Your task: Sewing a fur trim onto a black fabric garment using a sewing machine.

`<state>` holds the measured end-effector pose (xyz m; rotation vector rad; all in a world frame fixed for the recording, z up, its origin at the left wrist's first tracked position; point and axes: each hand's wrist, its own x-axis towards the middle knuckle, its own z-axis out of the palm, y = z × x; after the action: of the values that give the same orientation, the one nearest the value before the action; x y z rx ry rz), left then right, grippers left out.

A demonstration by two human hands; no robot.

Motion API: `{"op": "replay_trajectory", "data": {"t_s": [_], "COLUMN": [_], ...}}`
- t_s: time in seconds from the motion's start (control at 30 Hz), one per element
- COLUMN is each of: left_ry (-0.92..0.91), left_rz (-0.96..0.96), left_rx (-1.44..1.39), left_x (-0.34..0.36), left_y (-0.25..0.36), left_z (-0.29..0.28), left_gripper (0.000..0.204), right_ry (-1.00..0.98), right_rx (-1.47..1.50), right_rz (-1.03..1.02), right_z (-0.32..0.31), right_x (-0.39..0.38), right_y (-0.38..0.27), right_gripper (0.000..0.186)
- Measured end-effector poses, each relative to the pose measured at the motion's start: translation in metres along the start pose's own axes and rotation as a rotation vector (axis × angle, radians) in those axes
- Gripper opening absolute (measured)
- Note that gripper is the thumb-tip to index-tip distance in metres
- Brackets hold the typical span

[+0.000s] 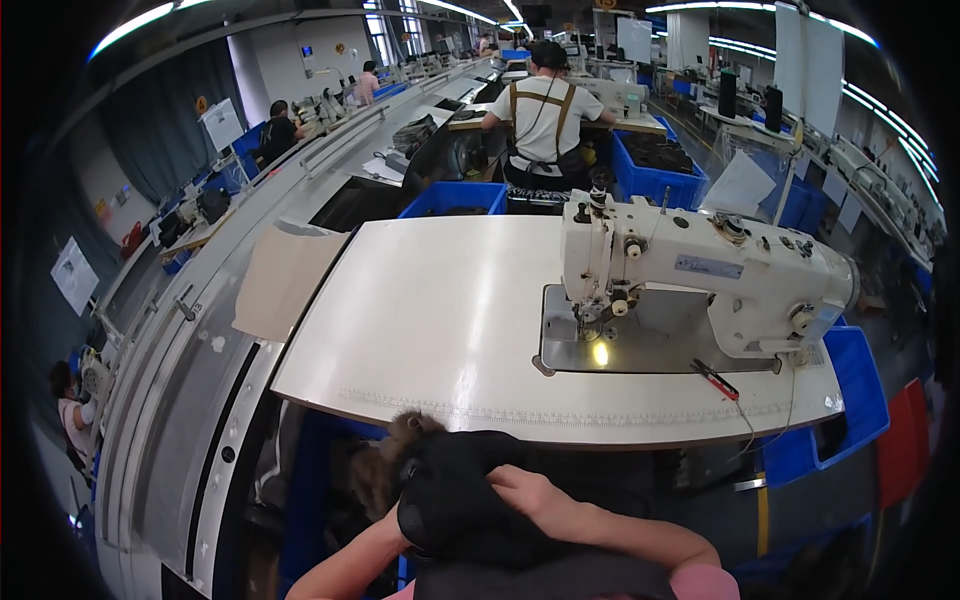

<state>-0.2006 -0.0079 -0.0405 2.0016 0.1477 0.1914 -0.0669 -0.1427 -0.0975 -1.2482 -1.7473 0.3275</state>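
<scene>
At the lower left of the frame, a blue bin [306, 480] sits under the worktop [430, 300], and it is too dark to tell what is in it. At the upper middle, past the far edge, a small blue tub [455, 194] has dark stuff in it. At the upper right, a big blue box [660, 187] is full of dark pieces. At the right, a blue crate [862, 385] has something dark low inside.

The white worktop has a long front edge with ruler marks near it. There is lots of open room on its left and middle. On its right side stands a white sewing machine [690, 265], with red and black snips [716, 380] lying in front of it.

The black cloth [465, 490] is at the lower middle, bunched up just in front of the near edge. A fuzzy brown thing [412, 428] is just beside it. The right hand [538, 502] comes in from the lower right, elbow bent out, its fingers pinching the cloth. The left hand [400, 527] reaches up from the lower left. The cloth hides its fingers, so I cannot tell how they are closed.
</scene>
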Motion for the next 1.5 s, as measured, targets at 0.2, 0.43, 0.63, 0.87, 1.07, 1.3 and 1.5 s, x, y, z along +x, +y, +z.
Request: {"op": "replay_trajectory", "data": {"t_s": [0.2,0.43,0.63,0.87,1.07,1.3,1.5], "left_ry": [-0.012,0.062,-0.221,-0.437,-0.251,0.046,0.105], "left_rz": [0.101,0.243,0.151,0.007,0.342,0.589,0.039], "left_rx": [0.47,0.03,-0.053,-0.143,0.357,0.774,0.015], "left_x": [-0.005,-0.006,0.009,0.011,0.004,-0.001,0.001], "left_y": [-0.009,-0.012,0.001,-0.004,0.026,0.035,0.024], "left_z": [-0.016,-0.006,-0.025,-0.035,-0.033,-0.032,-0.031], "left_gripper": [0.032,0.036,0.035,0.034,0.022,0.019,0.015], "right_ry": [-0.229,0.076,0.009,0.045,-0.081,-0.107,-0.293], "right_rx": [0.036,-0.243,-0.407,-0.334,-0.397,-0.425,-0.727], "right_rz": [-0.105,-0.419,-0.388,-0.456,-0.591,-0.523,-0.565], "right_z": [-0.017,-0.037,-0.032,-0.061,-0.085,-0.084,-0.087], "right_x": [-0.002,0.08,0.07,0.067,0.07,0.063,0.041], "right_y": [0.0,-0.059,-0.045,-0.038,-0.048,-0.056,-0.055], "right_gripper": [0.034,0.06,0.052,0.039,0.024,0.025,0.012]}}
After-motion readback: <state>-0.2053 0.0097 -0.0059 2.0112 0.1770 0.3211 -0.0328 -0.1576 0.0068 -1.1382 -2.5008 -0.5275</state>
